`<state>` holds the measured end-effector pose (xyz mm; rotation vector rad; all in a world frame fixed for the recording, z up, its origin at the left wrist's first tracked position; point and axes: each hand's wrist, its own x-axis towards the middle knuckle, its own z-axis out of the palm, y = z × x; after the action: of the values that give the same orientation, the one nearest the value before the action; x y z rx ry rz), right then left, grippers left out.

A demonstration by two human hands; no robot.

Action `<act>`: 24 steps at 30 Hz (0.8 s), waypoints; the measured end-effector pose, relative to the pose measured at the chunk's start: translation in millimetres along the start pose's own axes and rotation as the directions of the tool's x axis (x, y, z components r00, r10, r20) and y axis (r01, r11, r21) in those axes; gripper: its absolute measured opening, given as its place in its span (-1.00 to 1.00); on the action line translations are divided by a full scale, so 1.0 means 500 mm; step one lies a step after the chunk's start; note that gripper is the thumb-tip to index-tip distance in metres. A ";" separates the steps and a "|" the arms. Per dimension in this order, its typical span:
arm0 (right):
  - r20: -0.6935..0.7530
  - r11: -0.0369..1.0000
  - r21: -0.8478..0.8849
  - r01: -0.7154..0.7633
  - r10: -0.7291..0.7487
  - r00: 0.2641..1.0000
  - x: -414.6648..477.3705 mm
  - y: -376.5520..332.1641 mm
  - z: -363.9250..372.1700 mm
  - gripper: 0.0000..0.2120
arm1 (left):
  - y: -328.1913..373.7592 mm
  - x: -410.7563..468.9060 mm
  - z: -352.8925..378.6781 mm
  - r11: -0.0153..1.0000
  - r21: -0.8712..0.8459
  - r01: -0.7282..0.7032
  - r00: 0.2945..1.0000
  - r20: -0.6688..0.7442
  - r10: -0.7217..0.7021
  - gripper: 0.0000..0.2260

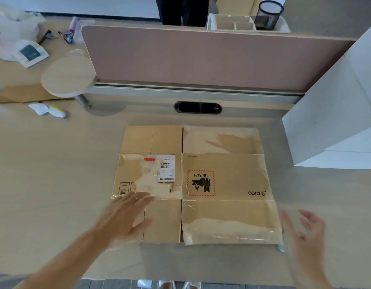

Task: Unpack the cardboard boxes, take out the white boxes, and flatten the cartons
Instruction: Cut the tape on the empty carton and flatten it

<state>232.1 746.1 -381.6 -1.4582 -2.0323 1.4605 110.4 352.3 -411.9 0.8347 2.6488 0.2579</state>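
A brown carton point(226, 180) lies flattened on the desk in front of me, flaps spread, with a shipping label, a red UN 3481 mark and clear tape on it. My left hand point(128, 217) hovers over its near left corner, fingers spread, holding nothing. My right hand point(303, 232) is open beside the carton's near right edge, also empty. White boxes point(338, 122) stand stacked at the right side of the desk.
A pink divider panel point(201, 57) closes off the back of the desk, with a black cable port point(198, 107) below it. At the left are a round wooden board point(68, 77), another flat cardboard piece point(28, 93), a small white-and-yellow tool point(49, 110) and plastic bags point(11, 36).
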 end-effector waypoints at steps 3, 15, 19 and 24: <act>0.238 0.968 -0.176 0.179 -0.134 0.962 0.073 -0.024 0.052 -0.67 | -0.026 0.054 -0.007 0.966 -0.066 0.249 0.963 -0.088 -0.254 -0.38; 0.370 0.812 -0.505 0.295 -0.105 0.923 0.321 -0.058 0.276 -0.08 | -0.135 0.268 0.041 0.568 -0.516 0.641 0.655 -0.018 -0.756 -0.22; 0.275 0.861 -0.468 0.201 -0.074 0.959 0.360 -0.050 0.283 -0.14 | -0.166 0.304 0.028 0.460 -0.589 0.664 0.540 -0.048 -0.840 -0.08; 0.305 0.959 -0.272 -0.085 0.170 0.937 0.408 -0.073 0.267 -0.48 | -0.186 0.325 -0.005 0.172 -0.802 0.572 0.444 0.128 -0.887 -0.42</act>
<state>25.8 836.2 -481.6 -1.5575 -2.4429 1.6354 -63.2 371.6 -479.8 -0.9684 2.4359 1.2424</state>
